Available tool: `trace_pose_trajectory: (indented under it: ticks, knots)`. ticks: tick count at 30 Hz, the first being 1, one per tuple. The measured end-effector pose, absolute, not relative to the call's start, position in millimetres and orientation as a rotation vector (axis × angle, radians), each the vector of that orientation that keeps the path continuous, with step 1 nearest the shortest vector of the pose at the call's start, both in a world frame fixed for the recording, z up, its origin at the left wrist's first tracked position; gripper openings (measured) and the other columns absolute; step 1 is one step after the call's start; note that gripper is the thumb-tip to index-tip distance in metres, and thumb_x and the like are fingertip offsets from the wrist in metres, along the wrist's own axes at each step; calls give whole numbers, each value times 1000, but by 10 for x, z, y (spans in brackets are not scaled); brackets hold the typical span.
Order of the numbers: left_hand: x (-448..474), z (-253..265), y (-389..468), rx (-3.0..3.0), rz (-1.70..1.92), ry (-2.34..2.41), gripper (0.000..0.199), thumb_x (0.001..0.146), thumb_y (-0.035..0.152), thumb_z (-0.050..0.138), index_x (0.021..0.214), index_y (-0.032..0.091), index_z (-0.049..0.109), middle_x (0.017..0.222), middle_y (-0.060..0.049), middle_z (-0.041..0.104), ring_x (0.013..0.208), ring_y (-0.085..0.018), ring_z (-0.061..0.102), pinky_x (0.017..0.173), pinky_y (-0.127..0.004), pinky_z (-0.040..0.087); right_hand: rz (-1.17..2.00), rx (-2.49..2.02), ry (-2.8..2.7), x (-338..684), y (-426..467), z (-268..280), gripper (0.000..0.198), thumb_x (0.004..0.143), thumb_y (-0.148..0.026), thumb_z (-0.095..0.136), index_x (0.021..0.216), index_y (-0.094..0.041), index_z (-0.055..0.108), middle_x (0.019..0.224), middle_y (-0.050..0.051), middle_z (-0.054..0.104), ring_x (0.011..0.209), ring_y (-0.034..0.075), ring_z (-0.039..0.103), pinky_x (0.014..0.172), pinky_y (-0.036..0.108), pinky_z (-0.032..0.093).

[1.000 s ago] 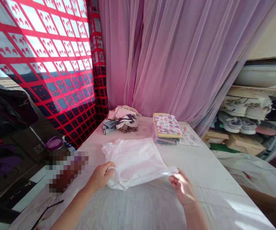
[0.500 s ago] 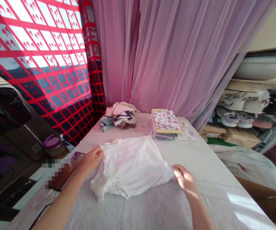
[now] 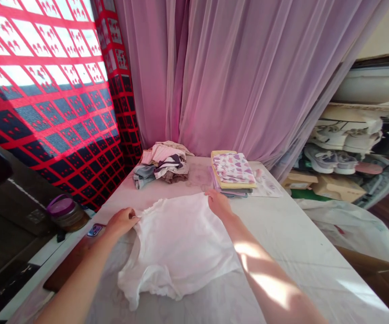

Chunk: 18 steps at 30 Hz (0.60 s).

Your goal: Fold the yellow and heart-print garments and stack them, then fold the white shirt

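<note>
A white shirt (image 3: 181, 247) lies spread on the covered table, its frilled edge toward the left. My left hand (image 3: 123, 221) pinches the garment's upper left corner. At the far right corner, my right hand (image 3: 218, 203) has its fingers closed on the fabric. The lower left part of the cloth is bunched and wrinkled. Beyond it sits a loose heap of crumpled clothes (image 3: 163, 164). To the right of that heap stands a stack of folded clothes (image 3: 234, 170), with a heart-patterned piece on top.
A phone (image 3: 95, 230) and a brown case lie at the table's left edge, partly behind my left forearm. A purple-lidded jar (image 3: 66, 211) stands beyond them. Purple curtains (image 3: 231, 81) hang at the back. Shoes (image 3: 329, 159) fill a rack on the right.
My right hand has moved from the shirt's lower right corner up to its far right corner. The left hand keeps hold near the same corner, and the cloth lies flatter.
</note>
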<state>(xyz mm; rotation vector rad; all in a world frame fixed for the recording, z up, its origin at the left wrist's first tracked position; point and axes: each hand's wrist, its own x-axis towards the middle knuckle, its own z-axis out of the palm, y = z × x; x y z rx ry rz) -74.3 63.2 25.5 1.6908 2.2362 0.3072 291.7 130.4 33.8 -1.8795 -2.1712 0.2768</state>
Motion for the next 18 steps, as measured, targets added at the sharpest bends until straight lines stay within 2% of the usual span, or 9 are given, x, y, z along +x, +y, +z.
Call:
trace_pose_trajectory:
  ticks: [2, 4, 6, 9, 11, 14, 18]
  knots:
    - [-720, 242, 629, 1608, 413, 2215, 10, 72, 32, 59, 74, 22, 58, 75, -2, 68, 76, -23, 64, 65, -29, 41, 283, -1904, -2204, 2850, 1487, 271, 48, 88, -6, 40, 126, -25, 63, 143, 3, 54, 117, 16, 59, 95, 23, 43]
    - [-704, 208, 618, 1478, 617, 2121, 12, 71, 32, 57, 77, 22, 57, 73, 1, 66, 74, -20, 63, 64, -27, 43, 291, -1950, -2236, 2842, 1615, 215, 53, 85, -4, 43, 131, -26, 59, 143, 5, 54, 113, 17, 61, 92, 25, 45]
    - [-703, 163, 609, 1331, 829, 1956, 20, 71, 34, 56, 85, 20, 58, 75, 1, 66, 73, -19, 63, 64, -26, 45, 297, -2007, -2260, 2866, 1689, 189, 51, 84, -6, 46, 128, -26, 60, 132, 6, 62, 106, 18, 64, 87, 26, 47]
    - [-725, 119, 638, 1251, 1011, 1890, 29, 77, 42, 52, 95, 19, 57, 79, 0, 66, 74, -19, 63, 63, -26, 46, 271, -2076, -2277, 2901, 1710, 218, 35, 85, -10, 50, 111, -24, 68, 112, 7, 69, 100, 20, 66, 81, 27, 48]
    - [-731, 126, 701, 1322, 1028, 2043, 29, 83, 42, 47, 98, 20, 57, 83, -1, 67, 78, -20, 64, 67, -27, 46, 205, -2103, -2259, 2897, 1677, 264, 29, 88, -11, 48, 105, -20, 69, 110, 11, 69, 100, 22, 67, 80, 28, 49]
    - [-698, 188, 864, 1521, 899, 2286, 25, 88, 37, 44, 104, 23, 57, 96, -4, 69, 91, -22, 65, 75, -28, 45, 65, -2136, -2184, 2859, 1597, 313, 31, 93, -10, 41, 113, -15, 63, 118, 17, 63, 99, 24, 67, 79, 30, 50]
    - [-618, 260, 1126, 1766, 688, 2363, 27, 92, 33, 41, 110, 24, 59, 112, -7, 69, 102, -25, 64, 78, -29, 44, -10, -2148, -2135, 2825, 1507, 281, 37, 92, -5, 37, 120, -18, 57, 118, 16, 61, 92, 22, 69, 76, 30, 51]
